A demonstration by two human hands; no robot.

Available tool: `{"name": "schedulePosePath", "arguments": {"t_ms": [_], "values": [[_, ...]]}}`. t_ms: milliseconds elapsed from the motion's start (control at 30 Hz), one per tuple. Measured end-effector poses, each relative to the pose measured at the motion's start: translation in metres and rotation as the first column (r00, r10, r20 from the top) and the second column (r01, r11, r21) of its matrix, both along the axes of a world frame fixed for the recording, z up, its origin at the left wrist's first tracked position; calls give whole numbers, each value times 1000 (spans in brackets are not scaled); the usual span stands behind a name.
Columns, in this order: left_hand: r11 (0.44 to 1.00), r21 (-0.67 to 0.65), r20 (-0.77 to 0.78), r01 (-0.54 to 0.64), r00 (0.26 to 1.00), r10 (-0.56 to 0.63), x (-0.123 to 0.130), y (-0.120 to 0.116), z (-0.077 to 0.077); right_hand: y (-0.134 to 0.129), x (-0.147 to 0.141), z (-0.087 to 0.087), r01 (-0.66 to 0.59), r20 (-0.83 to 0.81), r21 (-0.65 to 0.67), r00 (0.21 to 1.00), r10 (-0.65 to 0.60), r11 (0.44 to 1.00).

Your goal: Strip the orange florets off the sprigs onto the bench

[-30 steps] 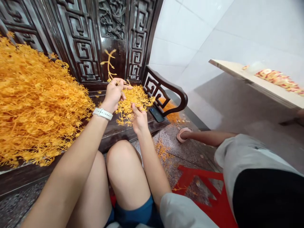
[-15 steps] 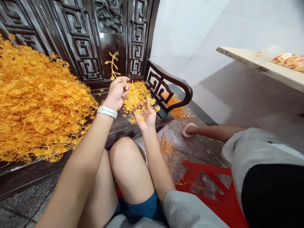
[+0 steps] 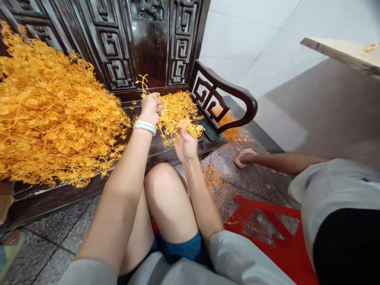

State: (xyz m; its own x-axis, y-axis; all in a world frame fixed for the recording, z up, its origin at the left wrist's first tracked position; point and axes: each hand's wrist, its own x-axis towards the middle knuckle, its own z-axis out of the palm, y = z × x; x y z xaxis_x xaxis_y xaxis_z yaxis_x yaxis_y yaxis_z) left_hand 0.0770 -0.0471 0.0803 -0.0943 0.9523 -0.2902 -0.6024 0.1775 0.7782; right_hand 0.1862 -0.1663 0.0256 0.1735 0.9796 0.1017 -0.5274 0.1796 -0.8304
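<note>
My left hand [image 3: 151, 109], with a pale watch strap at the wrist, pinches a thin branched yellow plastic stem [image 3: 143, 85] whose bare tip sticks up past the fingers. My right hand [image 3: 187, 142] is closed around small yellow plastic flower pieces [image 3: 194, 129], some poking out beyond the fingertips. Both hands are over the dark wooden bench seat [image 3: 158, 152]. Behind them on the seat is a low heap of loose yellow pieces [image 3: 179, 103]. Left of my left hand rises a large pile of yellow branched plastic stems [image 3: 59, 114].
The bench has a carved back [image 3: 148, 47] and a curved armrest [image 3: 228, 91]. A dark flat phone-like object [image 3: 210, 131] lies by the armrest. Yellow bits [image 3: 215, 178] litter the floor near a red plastic stool [image 3: 267, 245]. Another person's leg [image 3: 285, 163] extends at right, below a wooden board [image 3: 341, 51].
The camera view has shifted, so the bench and hands appear farther right or higher. My left hand still pinches the stem, and my right hand has closed more over the yellow pieces.
</note>
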Motion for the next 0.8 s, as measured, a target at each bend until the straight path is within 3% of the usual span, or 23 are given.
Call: {"name": "schedulePosePath", "arguments": {"t_ms": [67, 133, 233, 300, 567, 667, 733, 800], "values": [[1000, -16, 13, -12, 1000, 12, 0, 4, -2, -10, -1, 2, 33, 243, 150, 968, -69, 988], [999, -33, 36, -32, 999, 34, -3, 9, -3, -22, -1, 8, -31, 478, 272, 872, -107, 962], [997, -47, 106, -53, 993, 58, -12, 19, -4, -38, -1, 18, -188, 690, 281, 721, -62, 941], [998, -23, 146, -54, 988, 56, -20, 25, -6, -43, -1, 23, -225, 736, 257, 676, -40, 940], [963, -108, 242, -249, 932, 268, -66, 41, -35, -52, 5, 33, -88, 563, 346, 816, -131, 934], [961, -92, 280, -260, 919, 276, -72, 40, -34, -37, 9, 25, -44, 419, 352, 901, -115, 935], [968, -62, 281, -245, 926, 252, -70, 37, -25, -20, 12, 16, 32, 260, 277, 960, -107, 960], [976, -27, 258, -215, 942, 214, -67, 29, -15, -2, 18, 6, 50, 144, 83, 988, -62, 995]]}}
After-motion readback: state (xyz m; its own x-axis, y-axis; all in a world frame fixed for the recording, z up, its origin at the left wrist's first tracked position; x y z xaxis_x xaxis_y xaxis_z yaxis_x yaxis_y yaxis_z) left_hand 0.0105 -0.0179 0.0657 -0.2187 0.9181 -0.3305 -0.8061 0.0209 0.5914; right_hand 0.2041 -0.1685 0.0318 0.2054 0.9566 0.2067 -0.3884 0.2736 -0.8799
